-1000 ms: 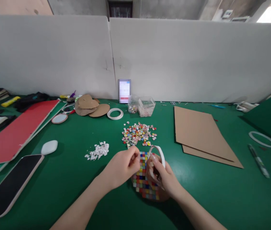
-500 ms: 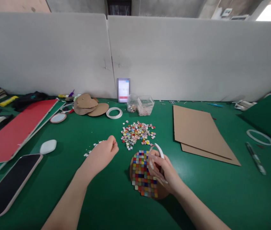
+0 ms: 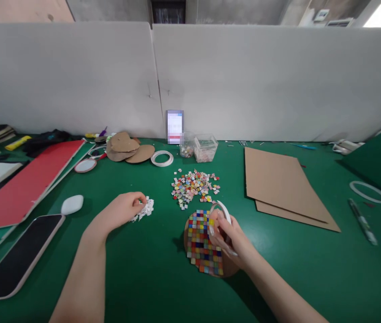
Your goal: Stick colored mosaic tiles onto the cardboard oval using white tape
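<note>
Over a small pile of white paper scraps (image 3: 148,206) is my left hand (image 3: 128,208), its fingers curled closed; anything between the fingertips is hidden. My right hand (image 3: 229,235) grips a roll of white tape (image 3: 225,210), and a small yellow tile (image 3: 211,221) shows at its fingertips. Beneath that hand lies a round cardboard piece (image 3: 230,268), largely covered with rows of coloured mosaic tiles (image 3: 199,244). Behind it is a loose heap of mosaic tiles (image 3: 192,186).
Clear containers (image 3: 205,149) and a lit phone (image 3: 174,127) stand at the back, beside a white ring roll (image 3: 162,158) and cardboard discs (image 3: 139,154). Cardboard sheets (image 3: 281,181) and a pen (image 3: 361,222) lie right. Left are a dark phone (image 3: 18,255), a white case (image 3: 72,204) and a red board (image 3: 32,188).
My left hand has moved left and down onto the white scraps, uncovering more of them. My right hand stays over the disc with the tape roll; a yellow tile now shows at its fingertips.
</note>
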`<state>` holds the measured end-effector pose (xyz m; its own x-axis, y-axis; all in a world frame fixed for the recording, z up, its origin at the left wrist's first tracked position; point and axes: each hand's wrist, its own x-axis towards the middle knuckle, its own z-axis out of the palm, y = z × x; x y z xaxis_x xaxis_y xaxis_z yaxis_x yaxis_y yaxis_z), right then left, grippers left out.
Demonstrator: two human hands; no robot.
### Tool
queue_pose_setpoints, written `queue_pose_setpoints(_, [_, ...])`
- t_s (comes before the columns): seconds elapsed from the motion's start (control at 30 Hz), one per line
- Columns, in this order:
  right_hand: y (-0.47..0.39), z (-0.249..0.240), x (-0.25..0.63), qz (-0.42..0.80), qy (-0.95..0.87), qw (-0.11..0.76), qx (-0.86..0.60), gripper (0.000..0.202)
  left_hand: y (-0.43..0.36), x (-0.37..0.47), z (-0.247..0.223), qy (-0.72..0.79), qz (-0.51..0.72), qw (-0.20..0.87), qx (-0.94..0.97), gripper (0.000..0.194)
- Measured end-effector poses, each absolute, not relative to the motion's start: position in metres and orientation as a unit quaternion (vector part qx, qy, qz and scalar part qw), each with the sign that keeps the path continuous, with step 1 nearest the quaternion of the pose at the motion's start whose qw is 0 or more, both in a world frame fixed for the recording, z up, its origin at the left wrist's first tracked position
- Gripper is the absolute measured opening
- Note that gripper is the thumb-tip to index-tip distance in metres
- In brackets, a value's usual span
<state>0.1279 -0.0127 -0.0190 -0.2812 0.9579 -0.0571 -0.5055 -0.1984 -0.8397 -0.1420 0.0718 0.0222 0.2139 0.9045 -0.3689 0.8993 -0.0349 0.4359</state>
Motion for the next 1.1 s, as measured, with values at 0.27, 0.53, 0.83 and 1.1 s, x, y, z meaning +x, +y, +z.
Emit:
queue_pose_setpoints(0.27, [-0.011, -0.022, 0.129, 0.673, -0.379, 0.53, -0.351, 0.035, 0.073, -0.145, 0.021, 0.634, 0.038, 0.292, 0.715, 0.033])
queue_pose_setpoints(0.53, [-0.007, -0.023, 0.133, 0.612, -0.446, 0.494, -0.426, 0.042, 0.07, -0.132, 0.028, 0.663, 0.086, 0.262, 0.696, 0.036])
queue_pose_setpoints(0.83, [-0.007, -0.024, 0.131, 0.599, -0.507, 0.447, -0.43, 0.046, 0.04, -0.057, 0.023, 0.429, 0.146, 0.365, 0.813, 0.035])
queue_pose_setpoints(1.1, [-0.01, -0.021, 0.129, 0.596, -0.526, 0.412, -0.445, 0.056, 0.025, -0.034, 0.017, 0.37, 0.124, 0.415, 0.822, 0.032])
